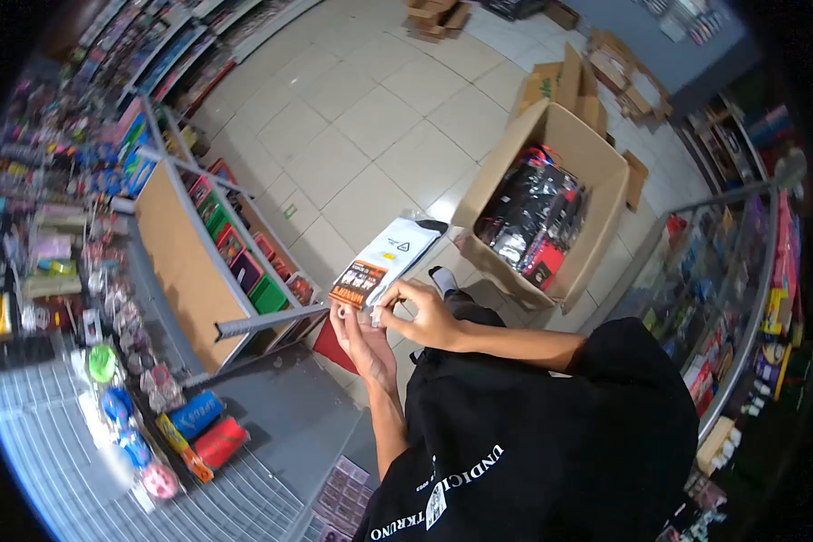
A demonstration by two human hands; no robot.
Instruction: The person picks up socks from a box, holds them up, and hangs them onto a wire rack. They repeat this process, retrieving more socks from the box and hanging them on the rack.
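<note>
Nearest the camera is the person's black shirt [551, 434] with white lettering, and both bare forearms rise out of it toward the flat packet [384, 262]. The left hand [363, 339] reaches up with the palm turned toward the viewer, its fingers cupped under the lower end of the packet and grasping it from below. The right hand [422, 312] comes in from the right with the forearm lying almost level; its fingertips are pinched on the same lower end, just beside the orange and black label. The packet tilts up and away from the hands, white over most of its length, with a dark top edge.

Below the packet, a foot in a white sock and dark shoe [450, 287] stands on the floor [370, 117], which is laid with pale square tiles. Left of the packet, a grey metal shelf rail [271, 321] juts toward the hands, and behind it stands a rack [235, 244] with a brown board side and rows of small coloured boxes. Further left of the packet, a wire display [108, 361] carries toys and carded goods. Right of the packet sits an open cardboard box [596, 181] filled with black and red wrapped goods. Beyond it lie flattened cartons [605, 72], and to the far right a glass showcase [732, 280] holds small items.
</note>
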